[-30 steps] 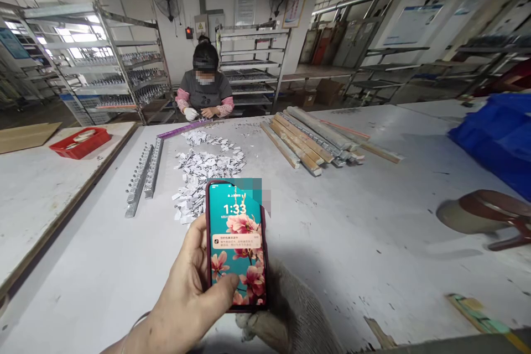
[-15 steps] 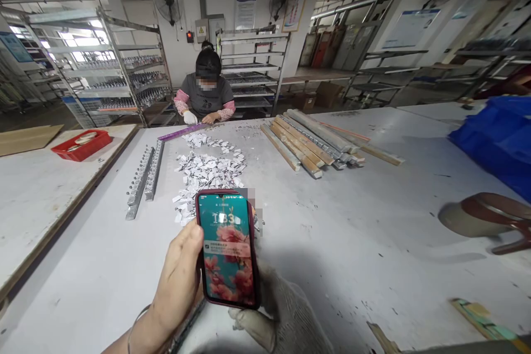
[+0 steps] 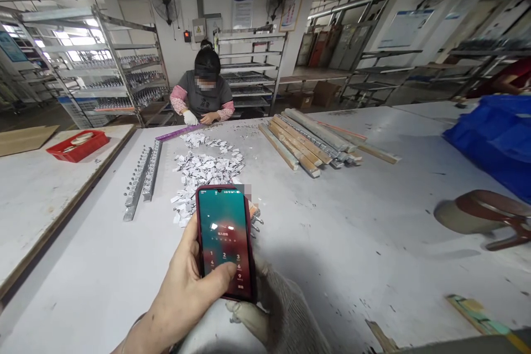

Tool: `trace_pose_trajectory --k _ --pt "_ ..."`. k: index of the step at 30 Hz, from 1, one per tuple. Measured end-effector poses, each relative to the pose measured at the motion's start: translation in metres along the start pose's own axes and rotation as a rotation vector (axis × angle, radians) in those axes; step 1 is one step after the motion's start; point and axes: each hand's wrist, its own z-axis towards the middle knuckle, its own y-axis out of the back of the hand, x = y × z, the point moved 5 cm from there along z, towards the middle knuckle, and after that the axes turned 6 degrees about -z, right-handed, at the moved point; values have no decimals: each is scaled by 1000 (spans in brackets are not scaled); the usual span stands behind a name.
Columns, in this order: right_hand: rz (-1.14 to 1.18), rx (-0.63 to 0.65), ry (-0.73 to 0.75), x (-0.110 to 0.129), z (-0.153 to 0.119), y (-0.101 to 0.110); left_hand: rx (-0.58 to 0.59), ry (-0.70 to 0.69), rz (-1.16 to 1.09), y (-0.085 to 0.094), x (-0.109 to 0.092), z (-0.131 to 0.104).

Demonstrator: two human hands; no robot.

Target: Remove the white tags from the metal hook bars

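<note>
Two hands share one smartphone (image 3: pixel 224 242) above the tabletop (image 3: pixel 352 232): the gloved right hand (image 3: pixel 277 318) cradles it underneath, the bare left hand (image 3: pixel 186 293) grips its edge, thumb on screen; a loose grip risks dropping it.

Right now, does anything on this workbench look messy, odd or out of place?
Yes: small white pieces lie scattered loosely over the table, not in a container. Also, the left hand is bare while the right hand wears a knit glove, both on a phone.
</note>
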Motion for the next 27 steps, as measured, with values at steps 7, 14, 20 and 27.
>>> trace_pose_trajectory --k 7,14,20,27 --pt "-77 -28 39 17 0 10 65 -10 -43 -2 6 3" --pt "-73 -50 27 14 0 10 -33 -37 -2 -3 7 6" --pt "-18 -38 -36 10 1 12 -51 -63 57 -2 10 7" --pt "185 12 -174 -5 -3 5 40 -129 -87 14 14 9"
